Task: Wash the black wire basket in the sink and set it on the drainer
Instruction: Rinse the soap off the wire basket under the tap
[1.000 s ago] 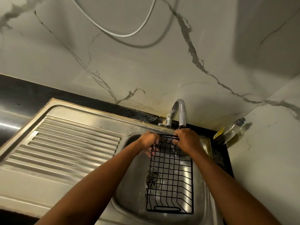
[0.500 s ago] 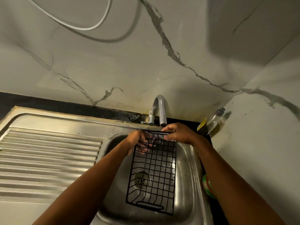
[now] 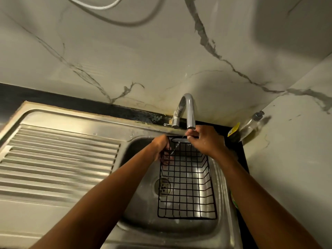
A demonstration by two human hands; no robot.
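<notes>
Water falls in a thin stream from the tap onto the far end of the black wire basket. You have the basket in the sink, its long side running away from you and its near end down by the front wall of the bowl.

Your left hand grips the far left corner, fingers curled in among the wires. Your right hand is closed over the far right corner of the rim, its fingertips just under the mouth of the spout. Both your forearms reach in from the near edge.

The round drain lies under the basket's left edge, half seen through the grid. The ribbed drainer stretches to the left of the bowl, apart from the basket.

A clear bottle with a yellow label stands in the corner on the dark tabletop, to the right of the tap. A white cable loops across the veined wall at the top.
</notes>
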